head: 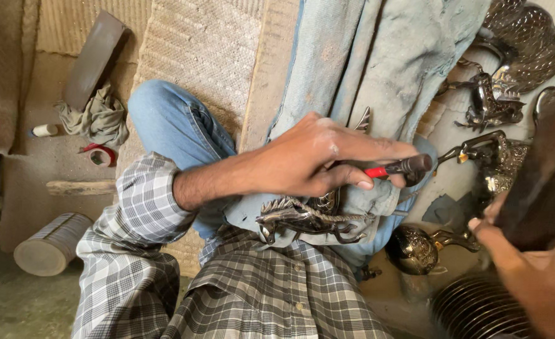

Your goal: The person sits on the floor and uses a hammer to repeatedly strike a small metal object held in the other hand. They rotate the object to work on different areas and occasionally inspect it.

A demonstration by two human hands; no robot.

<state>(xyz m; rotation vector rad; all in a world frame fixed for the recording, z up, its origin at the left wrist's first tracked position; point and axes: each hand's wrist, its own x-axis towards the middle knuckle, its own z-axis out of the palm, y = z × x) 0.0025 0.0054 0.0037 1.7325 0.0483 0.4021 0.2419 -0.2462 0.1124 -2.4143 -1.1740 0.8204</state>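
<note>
A crumpled grey-green rag [98,119] lies on the floor [14,301] by a leaning dark slab [94,58]. A red tape roll [100,154] sits just below the rag. A pale cylindrical tin [51,245] lies on its side lower left. Polished metal animal figurines [497,100] stand at right, above a round metal pot [415,250].

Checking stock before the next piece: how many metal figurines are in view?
5: one in the lap, three stacked at right, one round piece below. Others may be hidden.
</note>
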